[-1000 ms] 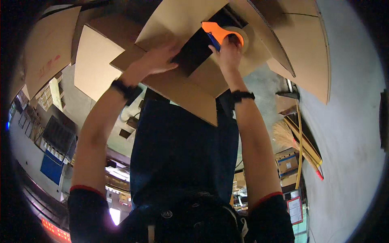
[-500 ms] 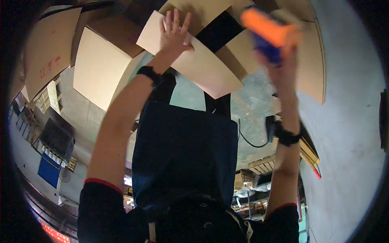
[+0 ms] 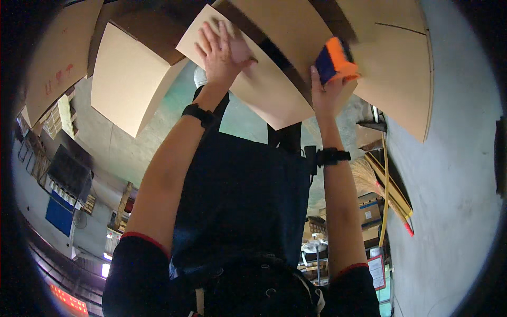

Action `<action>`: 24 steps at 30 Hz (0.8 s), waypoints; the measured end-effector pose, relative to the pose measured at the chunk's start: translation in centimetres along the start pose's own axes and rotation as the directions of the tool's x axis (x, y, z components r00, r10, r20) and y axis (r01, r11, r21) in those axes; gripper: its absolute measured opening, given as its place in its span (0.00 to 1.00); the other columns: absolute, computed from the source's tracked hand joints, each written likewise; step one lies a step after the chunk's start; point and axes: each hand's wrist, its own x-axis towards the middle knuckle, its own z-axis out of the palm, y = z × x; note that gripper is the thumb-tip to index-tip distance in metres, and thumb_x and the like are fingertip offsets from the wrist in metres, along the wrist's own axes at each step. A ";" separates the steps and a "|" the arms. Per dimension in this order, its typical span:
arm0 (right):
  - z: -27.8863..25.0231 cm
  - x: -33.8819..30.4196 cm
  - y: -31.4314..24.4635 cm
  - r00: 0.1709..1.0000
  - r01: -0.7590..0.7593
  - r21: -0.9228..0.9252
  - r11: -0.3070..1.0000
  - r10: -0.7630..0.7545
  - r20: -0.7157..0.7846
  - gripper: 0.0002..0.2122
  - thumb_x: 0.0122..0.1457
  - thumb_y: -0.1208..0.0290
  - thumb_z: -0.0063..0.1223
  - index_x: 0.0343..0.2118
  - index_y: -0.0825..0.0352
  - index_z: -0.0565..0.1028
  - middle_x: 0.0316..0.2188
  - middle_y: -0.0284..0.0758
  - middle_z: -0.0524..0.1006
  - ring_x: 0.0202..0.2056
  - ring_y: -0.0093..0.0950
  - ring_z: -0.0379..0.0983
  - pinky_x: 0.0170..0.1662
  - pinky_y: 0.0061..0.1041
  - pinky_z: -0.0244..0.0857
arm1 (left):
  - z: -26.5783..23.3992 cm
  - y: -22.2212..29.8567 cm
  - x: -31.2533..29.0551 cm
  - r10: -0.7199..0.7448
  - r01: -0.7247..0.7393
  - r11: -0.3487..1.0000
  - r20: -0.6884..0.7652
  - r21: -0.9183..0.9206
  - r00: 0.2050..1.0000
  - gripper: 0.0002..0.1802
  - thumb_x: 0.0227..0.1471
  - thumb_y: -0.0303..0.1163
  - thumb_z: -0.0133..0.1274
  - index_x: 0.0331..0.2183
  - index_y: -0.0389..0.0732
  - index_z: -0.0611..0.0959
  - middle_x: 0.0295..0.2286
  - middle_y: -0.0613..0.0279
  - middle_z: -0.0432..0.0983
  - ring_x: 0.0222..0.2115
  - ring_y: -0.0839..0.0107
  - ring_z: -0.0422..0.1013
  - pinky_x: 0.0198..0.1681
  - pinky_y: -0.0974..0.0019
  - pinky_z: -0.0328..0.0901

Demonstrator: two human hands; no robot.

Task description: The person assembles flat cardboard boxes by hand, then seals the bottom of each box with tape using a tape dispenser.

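My left hand [image 3: 219,55] lies on the near flap [image 3: 277,98] of a large cardboard box, its fingers spread. A second flap [image 3: 288,31] sits on the far side, and a narrow dark gap separates the two. My right hand [image 3: 328,95] is closed around an orange and dark blue tape dispenser [image 3: 334,61], held at the right part of the box by the end of the gap. The hand and the dispenser hide the surface under them, so I cannot tell whether they touch it.
Other open cartons stand on the left, one with a pale raised flap [image 3: 124,79]. A wide cardboard panel [image 3: 393,68] is at the right beside a grey wall [image 3: 459,174]. A straw broom [image 3: 369,177] leans lower right. My dark apron [image 3: 243,201] fills the lower middle.
My right hand has brought the dispenser left and lower, toward the box. The dark opening between the flaps has narrowed to a slit. My left hand stays on the near flap.
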 end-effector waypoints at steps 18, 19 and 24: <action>1.0 -1.4 5.8 0.718 -0.321 0.189 0.928 0.109 0.688 0.18 0.48 0.59 0.64 0.35 0.70 0.79 0.28 0.32 0.80 0.26 0.22 0.76 0.34 0.25 0.71 | 1.6 1.1 5.1 0.655 -0.557 0.722 0.146 -0.411 0.741 0.45 0.51 0.63 0.43 0.60 0.45 0.56 0.59 0.57 0.52 0.60 0.64 0.51 0.60 0.57 0.49; 0.6 -2.0 5.6 0.708 -0.397 0.224 0.890 0.141 0.692 0.18 0.48 0.61 0.65 0.36 0.71 0.79 0.28 0.32 0.80 0.27 0.21 0.75 0.34 0.24 0.70 | 1.3 1.1 5.0 0.570 -0.204 0.463 0.113 -0.863 0.814 0.42 0.54 0.64 0.37 0.59 0.42 0.59 0.57 0.55 0.58 0.57 0.63 0.56 0.58 0.55 0.53; -0.1 -2.0 6.0 0.653 -0.549 0.277 0.788 0.198 0.731 0.15 0.51 0.64 0.61 0.35 0.74 0.78 0.25 0.31 0.78 0.26 0.16 0.71 0.31 0.17 0.66 | -0.1 3.4 1.8 0.305 0.638 0.177 0.658 -0.749 0.688 0.31 0.60 0.57 0.30 0.50 0.42 0.71 0.39 0.62 0.74 0.43 0.69 0.67 0.49 0.60 0.62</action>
